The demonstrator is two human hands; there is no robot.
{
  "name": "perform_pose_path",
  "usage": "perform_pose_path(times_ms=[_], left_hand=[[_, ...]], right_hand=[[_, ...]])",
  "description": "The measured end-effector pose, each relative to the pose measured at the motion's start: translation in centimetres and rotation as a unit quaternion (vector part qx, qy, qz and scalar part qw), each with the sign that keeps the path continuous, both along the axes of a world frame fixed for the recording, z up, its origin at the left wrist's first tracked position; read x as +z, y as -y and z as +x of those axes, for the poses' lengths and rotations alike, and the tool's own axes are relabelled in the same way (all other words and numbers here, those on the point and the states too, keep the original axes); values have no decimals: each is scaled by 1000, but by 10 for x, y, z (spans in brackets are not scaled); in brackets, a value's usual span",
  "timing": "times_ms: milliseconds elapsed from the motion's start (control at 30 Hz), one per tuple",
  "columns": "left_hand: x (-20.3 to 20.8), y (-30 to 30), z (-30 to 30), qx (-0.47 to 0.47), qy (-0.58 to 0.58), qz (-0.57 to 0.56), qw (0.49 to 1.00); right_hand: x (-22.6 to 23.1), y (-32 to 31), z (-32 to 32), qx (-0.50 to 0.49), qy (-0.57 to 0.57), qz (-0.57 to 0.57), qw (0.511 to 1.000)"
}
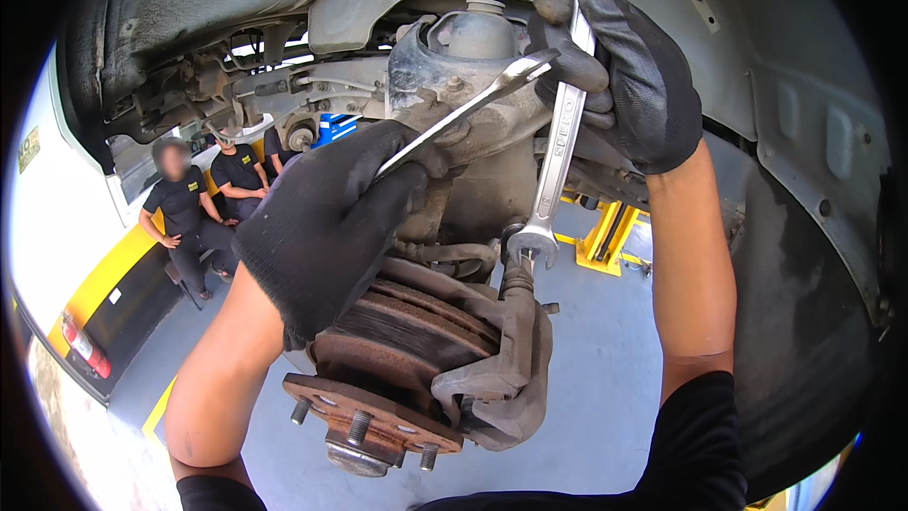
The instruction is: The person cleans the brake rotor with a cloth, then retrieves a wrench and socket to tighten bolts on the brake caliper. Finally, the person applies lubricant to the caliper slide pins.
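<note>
Both my hands wear black gloves. My right hand (636,66) is closed around a silver combination wrench (560,147), which stands almost upright. Its ring end rises above my fingers, and its open jaw is down by the fitting above the brake caliper (511,350); whether it grips the fitting I cannot tell. In my closed left hand (331,218) is a second, slimmer wrench (463,115), slanting up to the right with its open-jawed end near my right fingers. Below the left hand sit the rusty brake disc (397,331) and the wheel hub (374,412) with bare studs.
Grey wheel-arch panels (227,0) curve overhead and down the right. A strut mount (480,33) stands behind the wrenches. Past the hub are a yellow lift base (607,238) and blue-grey floor (596,369). Several people (184,203) sit at left, near a red fire extinguisher (85,345).
</note>
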State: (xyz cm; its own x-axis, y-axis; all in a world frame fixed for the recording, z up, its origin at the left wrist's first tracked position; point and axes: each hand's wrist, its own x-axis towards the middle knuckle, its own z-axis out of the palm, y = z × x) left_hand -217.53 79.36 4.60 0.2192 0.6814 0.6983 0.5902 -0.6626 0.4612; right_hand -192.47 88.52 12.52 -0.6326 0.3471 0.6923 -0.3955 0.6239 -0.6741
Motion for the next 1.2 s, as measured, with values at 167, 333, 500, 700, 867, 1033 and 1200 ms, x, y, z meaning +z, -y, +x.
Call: perform_pose_path(times_ms=[167,333,500,700,867,1033,1200], left_hand=[[-5,2,-4,27,-55,117,991],[-3,0,-1,7,9,29,1000],[13,6,5,-24,-8,-159,987],[28,-1,18,38,-237,-6,971],[39,16,37,188,-349,5,918],[35,1,36,184,-337,-65,921],[39,0,42,164,-304,-125,930]], right_hand=[[8,-13,1,-63,48,115,990],[0,-29,-1,-268,9,583,767],[-13,-10,-10,-41,-38,44,997],[-30,-2,-16,-271,-139,186,934],[-28,-6,-12,-34,-141,-17,989],[-31,-18,-20,-218,-104,128,962],[-8,-41,-33,-308,-96,658,680]])
